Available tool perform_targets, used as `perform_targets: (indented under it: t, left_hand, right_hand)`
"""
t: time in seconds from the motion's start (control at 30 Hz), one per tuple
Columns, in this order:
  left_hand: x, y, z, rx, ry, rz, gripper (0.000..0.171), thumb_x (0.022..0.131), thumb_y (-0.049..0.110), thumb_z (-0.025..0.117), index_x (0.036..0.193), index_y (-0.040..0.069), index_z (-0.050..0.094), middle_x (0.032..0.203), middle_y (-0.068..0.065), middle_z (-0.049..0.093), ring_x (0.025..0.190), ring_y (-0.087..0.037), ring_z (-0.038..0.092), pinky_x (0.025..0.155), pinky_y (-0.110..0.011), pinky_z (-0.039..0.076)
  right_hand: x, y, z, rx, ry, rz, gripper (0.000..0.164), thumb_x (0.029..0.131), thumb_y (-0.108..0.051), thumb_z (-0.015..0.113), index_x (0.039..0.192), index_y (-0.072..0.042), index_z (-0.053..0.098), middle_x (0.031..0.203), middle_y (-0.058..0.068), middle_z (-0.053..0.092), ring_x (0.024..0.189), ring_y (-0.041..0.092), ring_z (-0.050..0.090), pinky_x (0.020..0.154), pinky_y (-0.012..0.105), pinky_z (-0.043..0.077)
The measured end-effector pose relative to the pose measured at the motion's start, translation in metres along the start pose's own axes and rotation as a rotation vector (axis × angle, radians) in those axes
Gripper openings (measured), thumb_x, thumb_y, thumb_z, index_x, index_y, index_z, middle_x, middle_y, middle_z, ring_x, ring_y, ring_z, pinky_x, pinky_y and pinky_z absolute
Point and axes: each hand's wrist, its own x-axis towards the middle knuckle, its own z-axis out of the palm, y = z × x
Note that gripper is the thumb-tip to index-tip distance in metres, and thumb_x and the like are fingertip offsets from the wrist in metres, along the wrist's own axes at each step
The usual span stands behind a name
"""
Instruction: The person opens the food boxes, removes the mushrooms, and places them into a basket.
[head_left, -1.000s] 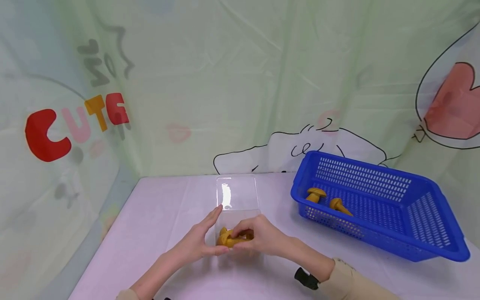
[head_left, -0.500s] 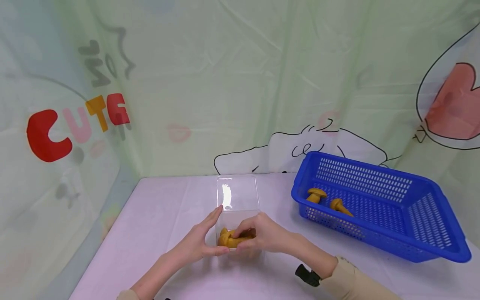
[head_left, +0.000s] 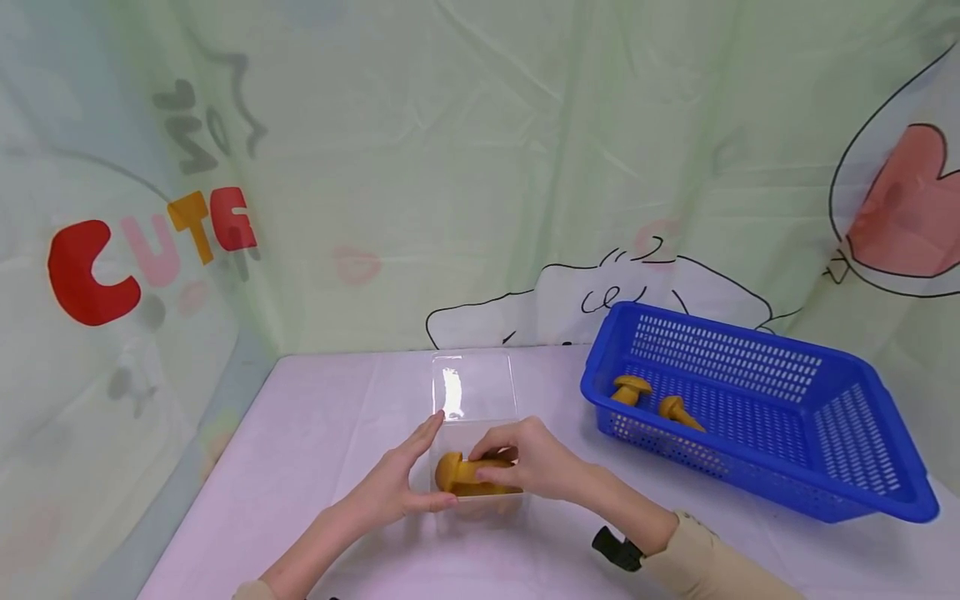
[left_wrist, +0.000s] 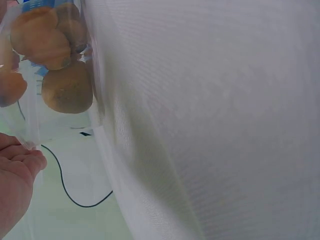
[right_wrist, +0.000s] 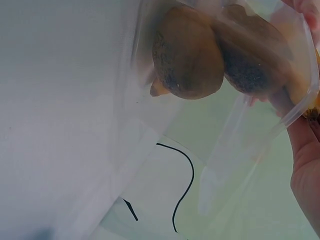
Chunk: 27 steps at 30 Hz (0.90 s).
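Note:
A clear plastic box [head_left: 486, 497] stands on the table with its lid [head_left: 474, 385] folded back behind it. My left hand [head_left: 397, 479] holds the box's left side, thumb at the front corner and index finger toward the back. Over the box, my right hand [head_left: 536, 462] pinches the stem of a yellow-brown mushroom [head_left: 450, 472], whose cap points left. Several mushrooms show through the box wall in the left wrist view, one with a round brown cap [left_wrist: 67, 87]. Two dark caps show through it in the right wrist view, including a broad one [right_wrist: 187, 60].
To the right stands a blue perforated basket [head_left: 750, 450], with a mushroom [head_left: 632, 387] and another mushroom [head_left: 681, 412] at its left end. A pale cloth covers the table [head_left: 330, 417]. A printed curtain [head_left: 412, 208] hangs behind and at the left.
My right hand has risen slightly and shifted right, and the mushroom at its fingers now shows its cap and stem more fully. The left hand stays at the box.

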Motion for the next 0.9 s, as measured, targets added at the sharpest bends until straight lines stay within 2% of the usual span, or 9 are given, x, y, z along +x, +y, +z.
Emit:
perform_targets:
  t: [0.3, 0.47, 0.67, 0.9]
  left_hand:
    - [0.0, -0.002, 0.001, -0.015, 0.003, -0.017, 0.099, 0.073, 0.038, 0.077, 0.149, 0.018, 0.016, 0.152, -0.003, 0.017, 0.137, -0.022, 0.017, 0.106, -0.048, 0.023]
    - [0.0, -0.002, 0.001, -0.019, 0.003, -0.018, 0.099, 0.073, 0.035, 0.078, 0.149, 0.018, 0.016, 0.152, -0.004, 0.017, 0.137, -0.022, 0.017, 0.106, -0.048, 0.022]
    - [0.0, -0.003, 0.002, -0.02, 0.0, -0.019, 0.1, 0.073, 0.035, 0.078, 0.149, 0.018, 0.016, 0.152, -0.004, 0.017, 0.137, -0.02, 0.015, 0.107, -0.047, 0.021]
    - [0.0, -0.003, 0.002, -0.022, -0.001, -0.019, 0.101, 0.073, 0.037, 0.078, 0.149, 0.017, 0.015, 0.152, -0.004, 0.016, 0.137, -0.02, 0.014, 0.107, -0.047, 0.02]
  right_hand:
    - [-0.002, -0.002, -0.006, 0.014, 0.063, -0.039, 0.013, 0.081, -0.005, 0.07, 0.093, -0.002, 0.07, 0.091, 0.006, 0.069, 0.081, 0.012, 0.064, 0.068, 0.023, 0.053]
    - [-0.004, -0.005, -0.013, 0.004, 0.123, -0.024, 0.014, 0.081, -0.005, 0.071, 0.095, -0.002, 0.07, 0.091, 0.007, 0.069, 0.081, 0.015, 0.065, 0.068, 0.024, 0.054]
    - [-0.008, -0.011, -0.031, -0.031, 0.179, 0.054, 0.016, 0.082, -0.006, 0.07, 0.098, -0.005, 0.07, 0.093, 0.004, 0.068, 0.082, 0.014, 0.064, 0.07, 0.025, 0.054]
    - [-0.019, -0.006, -0.056, -0.057, 0.327, 0.063, 0.015, 0.081, -0.005, 0.07, 0.096, -0.004, 0.07, 0.091, 0.004, 0.068, 0.079, 0.015, 0.065, 0.065, 0.025, 0.054]
